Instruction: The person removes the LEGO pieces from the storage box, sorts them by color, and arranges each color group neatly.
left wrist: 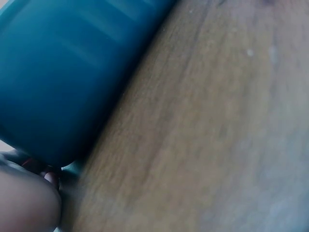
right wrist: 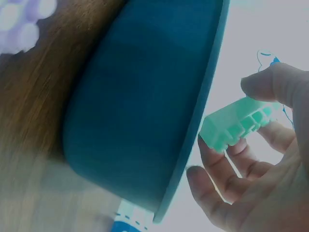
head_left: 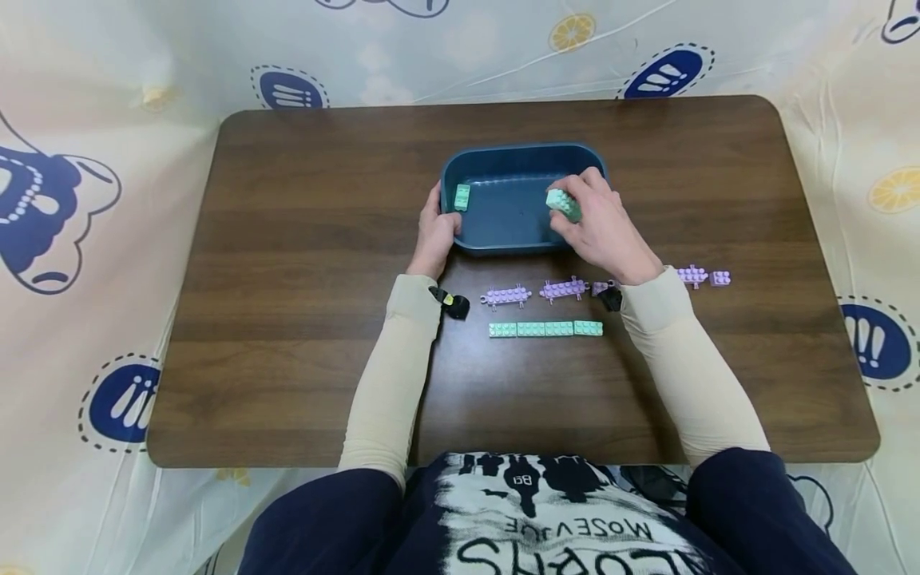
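Note:
A dark blue plastic tub [head_left: 513, 239] stands on the table, and my left hand [head_left: 434, 239] grips its left end, thumb over the rim and fingers along the outside. Inside, a mint green toy brick [head_left: 463, 197] lies by the left wall. Over the tub's right side my right hand [head_left: 600, 224] pinches another mint green brick [right wrist: 236, 121] between thumb and fingers, its studs plain in the right wrist view. The left wrist view has the tub's side wall [left wrist: 72, 72] and only part of the left hand [left wrist: 29, 200].
In front of the tub lies a row of mint green bricks [head_left: 545, 329]. Behind it runs a line of purple pieces [head_left: 505, 296] with side knobs, partly hidden by the right wrist. A small purple brick [head_left: 720, 278] ends that line. The brown table [head_left: 302, 319] extends around.

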A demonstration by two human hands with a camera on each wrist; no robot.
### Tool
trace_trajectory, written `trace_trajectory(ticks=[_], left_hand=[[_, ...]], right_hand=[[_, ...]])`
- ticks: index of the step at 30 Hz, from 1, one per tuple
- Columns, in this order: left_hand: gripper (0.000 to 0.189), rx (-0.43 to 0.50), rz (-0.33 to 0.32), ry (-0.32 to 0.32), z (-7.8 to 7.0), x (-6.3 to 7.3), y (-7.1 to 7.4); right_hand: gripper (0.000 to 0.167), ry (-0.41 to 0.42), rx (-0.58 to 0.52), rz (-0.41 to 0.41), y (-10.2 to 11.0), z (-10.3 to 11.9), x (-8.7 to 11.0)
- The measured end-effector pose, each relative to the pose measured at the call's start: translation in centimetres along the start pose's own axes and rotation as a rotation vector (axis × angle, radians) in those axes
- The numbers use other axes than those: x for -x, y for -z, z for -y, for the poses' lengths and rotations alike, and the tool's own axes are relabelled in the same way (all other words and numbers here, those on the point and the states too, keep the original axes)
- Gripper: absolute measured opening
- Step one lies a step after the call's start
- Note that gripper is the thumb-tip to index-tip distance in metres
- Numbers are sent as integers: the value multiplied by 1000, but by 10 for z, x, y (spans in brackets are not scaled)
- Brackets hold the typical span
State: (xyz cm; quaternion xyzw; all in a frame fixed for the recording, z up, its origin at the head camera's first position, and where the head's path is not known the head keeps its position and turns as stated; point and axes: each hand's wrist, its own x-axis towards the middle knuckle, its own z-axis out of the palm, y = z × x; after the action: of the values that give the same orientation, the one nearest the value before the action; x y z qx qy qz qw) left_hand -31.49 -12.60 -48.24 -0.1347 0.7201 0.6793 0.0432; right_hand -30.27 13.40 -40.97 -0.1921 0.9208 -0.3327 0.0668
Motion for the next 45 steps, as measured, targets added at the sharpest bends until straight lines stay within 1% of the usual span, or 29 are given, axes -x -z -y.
trace_trajectory(ticks=[8,14,18,22,28,36,40,45], left_hand=[[91,14,-5,-15,1,-3,1],[92,4,1,-4,1,-2,0],[91,-5,0,0,-1,-2,1],[91,4,-11,-6,-2,-2,2],[91,5,2,8,-1,-1,0],[90,3,-3,7,1,-2,-1],[89,2,5,17,1,-3,-1],[89,7,8,26,2,-3,-2]], right_hand=[[40,49,-10,-62,12,-1,15],[38,17,-19,-58,20,-4,33],[35,22,-18,-75,21,-9,43],[33,30,-23,-76,21,-12,45],[31,8,-20,-46,21,-14,48],[31,2,-5,-12,15,-15,54],[31,6,9,-19,14,-17,58],[30,39,17,-46,12,-20,66]])
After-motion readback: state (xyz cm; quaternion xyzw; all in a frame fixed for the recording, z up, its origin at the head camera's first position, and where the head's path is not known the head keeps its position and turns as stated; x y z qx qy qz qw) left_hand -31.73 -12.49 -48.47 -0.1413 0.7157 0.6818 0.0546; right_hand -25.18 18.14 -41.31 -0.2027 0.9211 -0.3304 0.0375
